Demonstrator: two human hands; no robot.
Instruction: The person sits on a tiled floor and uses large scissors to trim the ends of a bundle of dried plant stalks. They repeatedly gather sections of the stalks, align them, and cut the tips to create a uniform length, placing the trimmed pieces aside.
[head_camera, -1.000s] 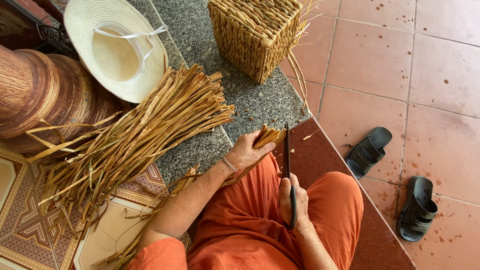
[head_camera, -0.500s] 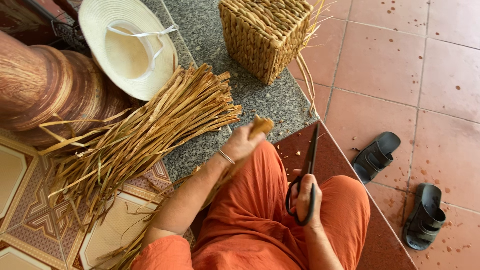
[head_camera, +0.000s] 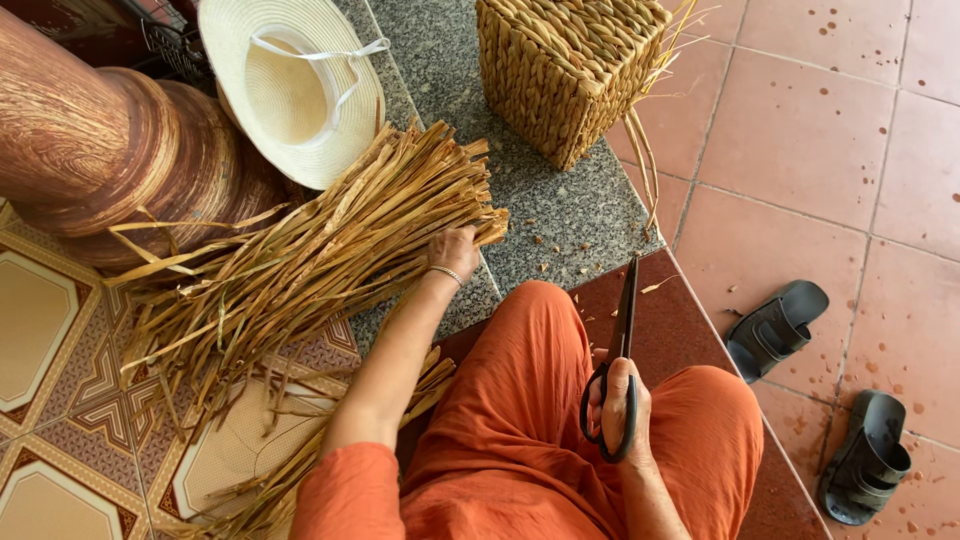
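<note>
left hand (head_camera: 455, 247) is now reaching over, fingers closing on the dried reed bundle (head_camera: 330, 250), right hand (head_camera: 620, 400) gripping black scissors (head_camera: 618, 370); pulling single stalks cleanly is mattering.

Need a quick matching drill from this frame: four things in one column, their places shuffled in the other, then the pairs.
1. black long-bladed scissors
2. pale woven straw hat
3. square woven reed basket
4. dark rubber sandals

a. on the reddish floor tiles, right
b. against the brown wooden pillar
c. in the right hand
d. on the grey granite ledge

Pairs: 1-c, 2-b, 3-d, 4-a
</note>
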